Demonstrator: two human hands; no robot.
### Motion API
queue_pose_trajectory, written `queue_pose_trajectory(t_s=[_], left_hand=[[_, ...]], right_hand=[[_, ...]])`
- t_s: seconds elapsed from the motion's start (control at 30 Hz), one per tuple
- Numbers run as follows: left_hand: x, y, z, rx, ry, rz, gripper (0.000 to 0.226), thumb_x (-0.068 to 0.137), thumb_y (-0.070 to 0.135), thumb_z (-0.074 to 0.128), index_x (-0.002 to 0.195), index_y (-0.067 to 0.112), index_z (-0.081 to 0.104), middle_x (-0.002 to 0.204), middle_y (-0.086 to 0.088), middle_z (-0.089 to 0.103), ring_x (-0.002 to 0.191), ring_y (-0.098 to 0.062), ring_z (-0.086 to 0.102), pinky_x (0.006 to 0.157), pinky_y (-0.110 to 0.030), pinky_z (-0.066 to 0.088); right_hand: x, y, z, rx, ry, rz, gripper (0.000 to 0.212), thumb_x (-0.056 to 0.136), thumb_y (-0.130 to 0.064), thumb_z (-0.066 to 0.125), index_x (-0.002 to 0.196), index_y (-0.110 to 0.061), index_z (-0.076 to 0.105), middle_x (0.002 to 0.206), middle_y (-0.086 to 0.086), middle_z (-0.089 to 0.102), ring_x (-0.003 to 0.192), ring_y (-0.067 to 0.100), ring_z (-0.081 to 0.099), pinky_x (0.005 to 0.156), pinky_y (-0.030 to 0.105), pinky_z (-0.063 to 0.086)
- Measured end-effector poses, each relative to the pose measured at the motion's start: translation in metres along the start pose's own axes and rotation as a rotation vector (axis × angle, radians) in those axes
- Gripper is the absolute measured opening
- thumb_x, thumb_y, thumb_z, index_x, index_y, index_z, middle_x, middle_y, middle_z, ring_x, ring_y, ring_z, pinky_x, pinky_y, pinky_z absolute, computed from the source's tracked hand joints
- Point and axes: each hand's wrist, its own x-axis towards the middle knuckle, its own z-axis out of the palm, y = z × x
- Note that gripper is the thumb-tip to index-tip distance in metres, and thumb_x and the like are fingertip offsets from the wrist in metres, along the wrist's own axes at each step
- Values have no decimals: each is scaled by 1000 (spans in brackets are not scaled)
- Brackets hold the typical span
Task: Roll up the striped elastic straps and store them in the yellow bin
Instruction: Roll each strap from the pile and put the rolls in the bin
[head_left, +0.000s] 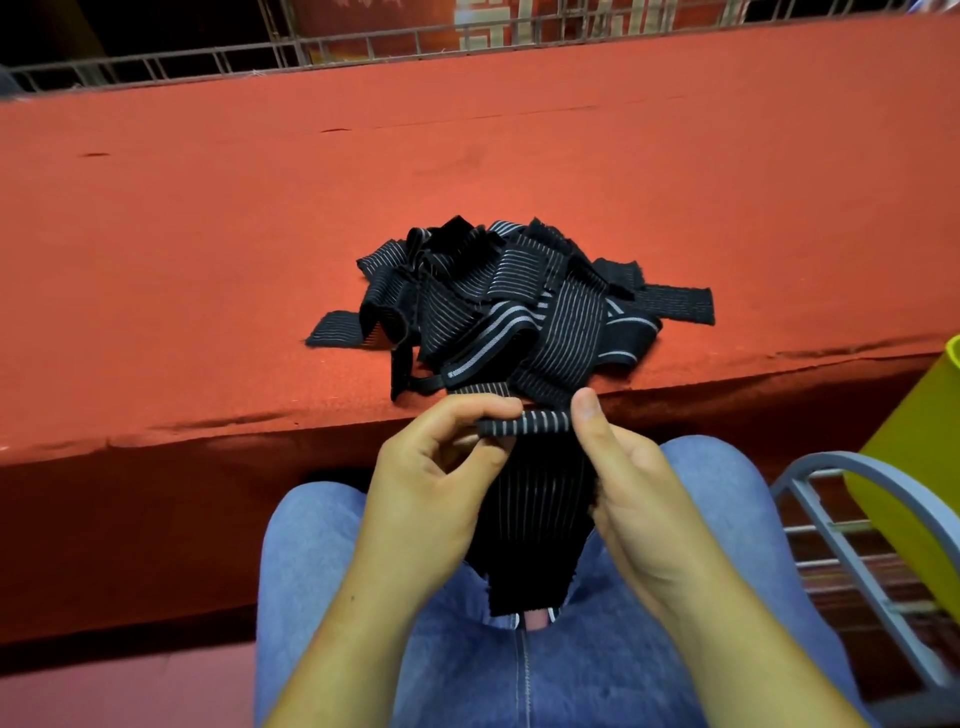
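A black strap with thin white stripes (535, 514) hangs between my hands over my lap, its top end turned into a tight small roll (524, 422). My left hand (441, 467) pinches the roll's left end with curled fingers and thumb. My right hand (628, 478) holds the right end, thumb up against it. Behind them a tangled pile of several striped black straps (509, 306) lies on the red cloth-covered table (208, 234), near its front edge. The yellow bin (914, 467) stands at the right edge, partly cut off.
A grey metal frame (852, 525) sits under and beside the bin at lower right. A metal railing (363, 44) runs along the table's far side. My knees in blue jeans (322, 571) fill the bottom of the view.
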Motion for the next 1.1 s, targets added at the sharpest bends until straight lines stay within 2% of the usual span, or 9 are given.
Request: queue_pose_trajectory(t_s=[0.13, 0.27, 0.33, 0.47, 0.63, 0.77, 0.9, 1.0, 1.1], left_hand=[[-1, 1, 2, -5, -8, -11, 43, 85, -24, 59, 96, 14, 76, 102, 9, 79, 95, -2, 73, 85, -13, 51], [-1, 0, 1, -36, -6, -1, 46, 85, -25, 60, 94, 17, 76, 103, 7, 79, 99, -6, 73, 87, -15, 53], [-2, 1, 0, -33, -31, -13, 46, 85, -23, 61, 100, 18, 76, 104, 7, 78, 98, -5, 73, 87, -16, 52], [-5, 4, -2, -101, -93, -63, 42, 86, 2, 65, 122, 22, 70, 117, 7, 74, 111, -6, 68, 94, -21, 52], [-4, 3, -1, -105, -41, -136, 28, 96, 34, 64, 121, 27, 73, 102, 11, 75, 92, -2, 65, 79, -21, 53], [-4, 4, 2, -102, -42, -115, 29, 93, 28, 63, 117, 17, 74, 106, 6, 79, 95, 1, 70, 79, -15, 51], [-3, 1, 1, -70, -10, -88, 27, 92, 25, 63, 115, 16, 74, 108, 4, 79, 101, -6, 73, 85, -19, 54], [-2, -2, -1, -51, 18, -74, 26, 92, 26, 64, 114, 17, 75, 109, 3, 79, 105, -11, 73, 92, -25, 56], [-3, -1, -1, -72, 13, -91, 25, 92, 26, 65, 113, 19, 75, 107, 3, 80, 101, -7, 73, 86, -20, 54]], right_hand=[[1, 2, 1, -64, 2, -24, 59, 81, -68, 67, 110, -18, 82, 113, 10, 81, 116, 25, 74, 110, 51, 52], [2, 5, 0, -107, 33, -59, 39, 90, -52, 68, 105, -19, 81, 109, 8, 81, 108, 20, 75, 102, 45, 55], [2, 5, -1, -108, 49, -72, 37, 92, -47, 69, 108, -16, 81, 110, 9, 81, 112, 26, 75, 104, 49, 55], [2, 2, -3, -111, 67, -100, 34, 92, -47, 71, 106, -18, 81, 109, 10, 81, 110, 28, 75, 106, 58, 54], [2, 2, -6, -108, 87, -161, 32, 91, -41, 67, 103, -14, 80, 106, 11, 81, 105, 27, 77, 100, 47, 57], [2, 2, -5, -121, 67, -180, 28, 94, -38, 64, 101, -15, 80, 104, 8, 82, 100, 18, 76, 93, 37, 58], [0, 1, -3, -117, 14, -162, 31, 95, -38, 59, 105, -15, 77, 102, 1, 82, 96, 9, 77, 82, 21, 57], [0, 2, -3, -125, -20, -150, 34, 92, -41, 60, 107, -16, 77, 104, 2, 83, 99, 10, 77, 82, 21, 57], [1, 3, -3, -134, -12, -172, 31, 94, -38, 61, 107, -16, 77, 106, 4, 82, 101, 15, 77, 86, 26, 59]])
